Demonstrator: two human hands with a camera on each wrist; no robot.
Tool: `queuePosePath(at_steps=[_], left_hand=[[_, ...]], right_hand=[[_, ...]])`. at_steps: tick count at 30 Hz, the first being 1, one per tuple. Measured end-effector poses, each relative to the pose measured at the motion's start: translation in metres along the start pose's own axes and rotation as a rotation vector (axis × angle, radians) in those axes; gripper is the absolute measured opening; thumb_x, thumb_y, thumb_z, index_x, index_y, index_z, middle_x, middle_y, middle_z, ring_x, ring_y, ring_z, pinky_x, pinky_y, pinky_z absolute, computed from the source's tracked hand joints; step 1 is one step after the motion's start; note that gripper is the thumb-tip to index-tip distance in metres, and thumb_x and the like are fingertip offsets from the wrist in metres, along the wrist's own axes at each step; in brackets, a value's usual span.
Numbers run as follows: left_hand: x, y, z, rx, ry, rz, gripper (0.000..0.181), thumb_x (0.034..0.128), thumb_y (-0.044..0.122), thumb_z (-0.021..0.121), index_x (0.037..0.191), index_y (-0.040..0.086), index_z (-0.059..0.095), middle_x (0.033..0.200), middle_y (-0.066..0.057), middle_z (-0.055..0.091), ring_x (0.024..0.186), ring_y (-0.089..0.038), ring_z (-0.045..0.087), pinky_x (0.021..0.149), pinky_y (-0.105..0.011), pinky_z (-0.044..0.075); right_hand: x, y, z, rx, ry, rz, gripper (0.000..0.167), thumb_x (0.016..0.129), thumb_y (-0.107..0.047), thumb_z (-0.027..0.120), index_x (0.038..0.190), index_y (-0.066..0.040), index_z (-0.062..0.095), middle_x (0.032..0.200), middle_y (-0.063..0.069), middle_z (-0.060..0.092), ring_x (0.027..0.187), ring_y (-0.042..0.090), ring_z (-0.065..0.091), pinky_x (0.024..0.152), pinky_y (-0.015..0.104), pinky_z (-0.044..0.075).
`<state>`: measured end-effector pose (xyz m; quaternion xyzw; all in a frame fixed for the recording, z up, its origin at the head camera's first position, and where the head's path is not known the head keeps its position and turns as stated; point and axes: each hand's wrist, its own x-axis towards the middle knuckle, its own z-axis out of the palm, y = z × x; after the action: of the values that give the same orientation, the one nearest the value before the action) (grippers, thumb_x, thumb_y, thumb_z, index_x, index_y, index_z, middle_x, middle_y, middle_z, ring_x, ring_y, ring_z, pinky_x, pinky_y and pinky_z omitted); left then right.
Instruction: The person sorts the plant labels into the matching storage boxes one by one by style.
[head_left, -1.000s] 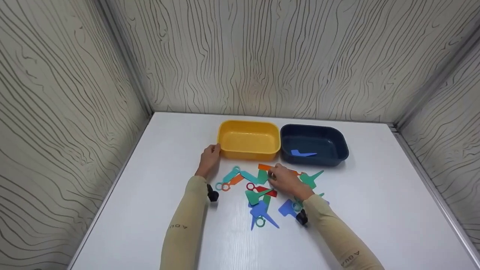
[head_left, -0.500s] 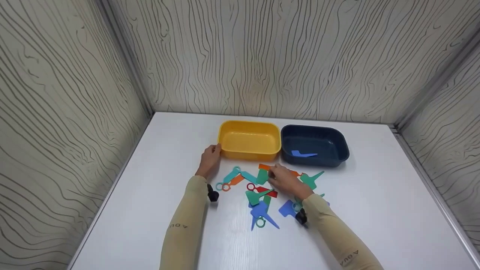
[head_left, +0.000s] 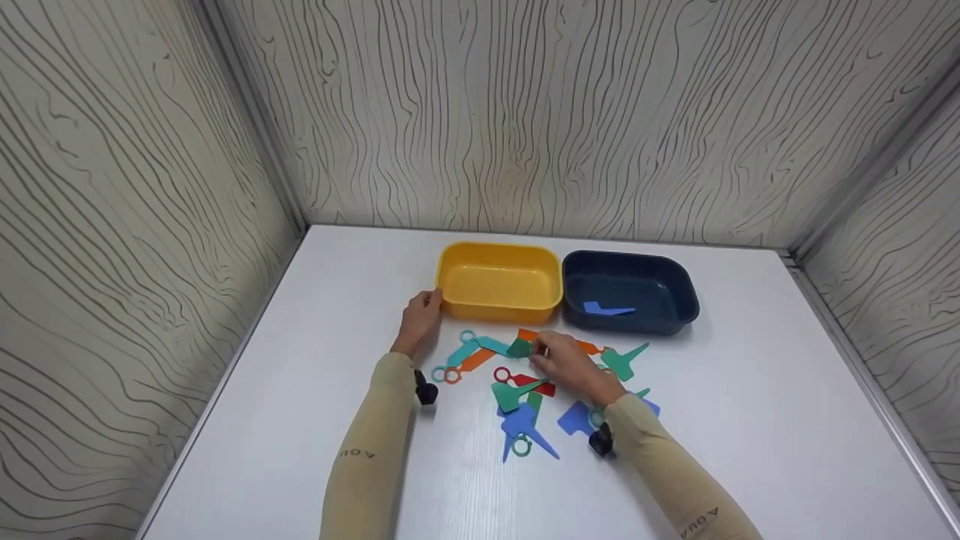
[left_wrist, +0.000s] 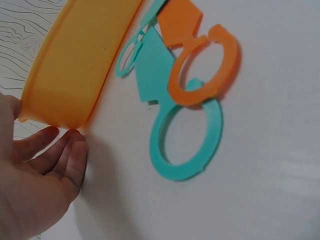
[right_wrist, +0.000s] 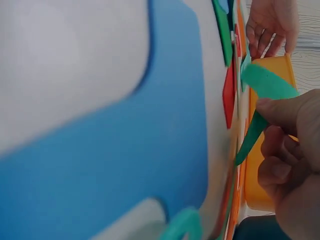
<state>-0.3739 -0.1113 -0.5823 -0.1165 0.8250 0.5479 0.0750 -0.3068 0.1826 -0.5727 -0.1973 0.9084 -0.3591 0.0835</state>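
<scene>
Green tag in your grip: your right hand pinches it between thumb and curled fingers, low over the white tabletop, while your left hand, well apart from it, holds the near-left corner of the yellow tub, fingertips against the wall and thumb at the rim. The relation that counts is the tag's slant. Its broad head juts out leftward from your right hand, toward your left, and its slim stem runs back under your thumb, pointed tip dipping right and down; whether that tip touches anything beneath, you cannot tell from here. The yellow tub sits just ahead and to the left of your right hand, the navy tub just ahead and to the right, a blue tag lying inside it. To the left of your right hand, a turquoise tag lies beside the green head as seen from above. With the tag already in your right hand, any lift seems best made by that hand, head leading.
</scene>
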Motion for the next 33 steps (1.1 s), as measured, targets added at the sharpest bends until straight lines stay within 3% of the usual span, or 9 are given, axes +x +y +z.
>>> queuePosePath(at_steps=[5,11,20,33], left_hand=[[0.000,0.000,-0.001,0.002,0.003,0.015,0.056,0.1010,0.054,0.039,0.131,0.010,0.055,0.128,-0.008,0.060,0.120,-0.024,0.054,0.111,-0.043,0.040],[0.000,-0.002,-0.001,-0.008,-0.002,0.034,0.056,0.1005,0.055,0.038,0.130,0.011,0.056,0.128,-0.007,0.060,0.122,-0.024,0.054,0.112,-0.044,0.039],[0.002,-0.002,0.000,-0.018,-0.013,-0.010,0.055,0.1002,0.056,0.038,0.131,0.013,0.055,0.130,-0.006,0.059,0.123,-0.023,0.053,0.113,-0.044,0.038],[0.001,0.001,0.002,-0.037,-0.023,-0.079,0.054,0.0997,0.058,0.037,0.130,0.017,0.055,0.131,-0.003,0.057,0.123,-0.022,0.051,0.116,-0.045,0.035]], right_hand=[[0.002,-0.002,-0.008,-0.028,0.043,-0.052,0.006,0.094,-0.013,0.065,0.100,-0.013,0.063,0.089,-0.002,0.060,0.082,0.016,0.054,0.073,0.026,0.048],[0.006,-0.002,-0.024,-0.134,0.174,-0.180,0.006,0.093,-0.009,0.064,0.098,-0.010,0.061,0.091,0.002,0.062,0.079,0.015,0.058,0.072,0.026,0.053],[0.005,0.003,-0.060,-0.126,0.271,-0.173,0.008,0.094,-0.009,0.063,0.100,-0.005,0.062,0.091,0.005,0.063,0.078,0.015,0.059,0.074,0.031,0.055],[0.007,0.025,-0.101,-0.278,0.351,-0.141,0.006,0.092,-0.010,0.064,0.093,-0.006,0.059,0.087,0.011,0.064,0.075,0.023,0.057,0.070,0.038,0.050]])
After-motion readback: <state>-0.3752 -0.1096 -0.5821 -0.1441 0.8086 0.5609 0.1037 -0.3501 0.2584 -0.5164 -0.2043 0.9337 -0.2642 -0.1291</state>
